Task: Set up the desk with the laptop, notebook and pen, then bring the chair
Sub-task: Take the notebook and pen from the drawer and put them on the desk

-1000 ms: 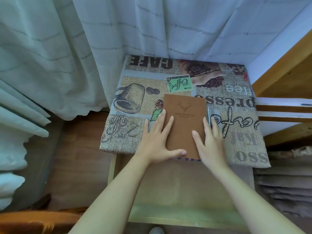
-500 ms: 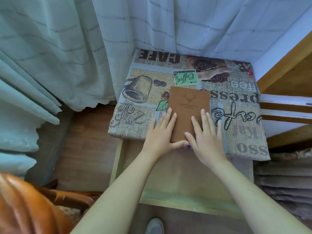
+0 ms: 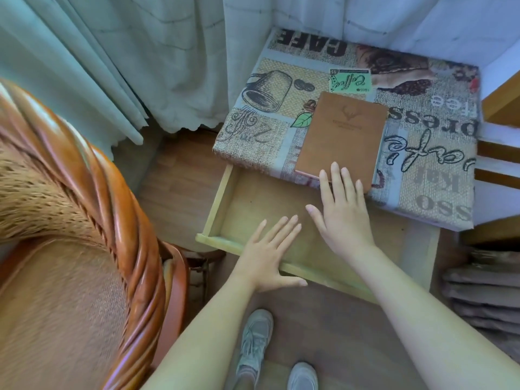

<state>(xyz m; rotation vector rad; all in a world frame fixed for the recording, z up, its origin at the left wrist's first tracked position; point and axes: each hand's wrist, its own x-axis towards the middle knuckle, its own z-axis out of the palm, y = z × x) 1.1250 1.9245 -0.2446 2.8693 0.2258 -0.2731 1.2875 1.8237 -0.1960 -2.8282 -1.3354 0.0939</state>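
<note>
Brown notebook (image 3: pixel 343 136) lies closed on the worktop (image 3: pixel 439 175), at its near edge above the open drawer (image 3: pixel 253 198). Right hand (image 3: pixel 342 209), fingers straight and spread, rests its fingertips on the notebook's near corner. Left hand (image 3: pixel 270 254) hovers flat and empty over the drawer front. Wicker chair (image 3: pixel 84 220) stands left of the drawer.

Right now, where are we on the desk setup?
Done: the brown notebook lies on the cloth-covered desk. In hand: the right hand rests flat with fingertips on its near edge; the left hand hovers open over the open drawer. Left: no laptop or pen in view; the wicker chair stands to the left, not yet at the desk.
</note>
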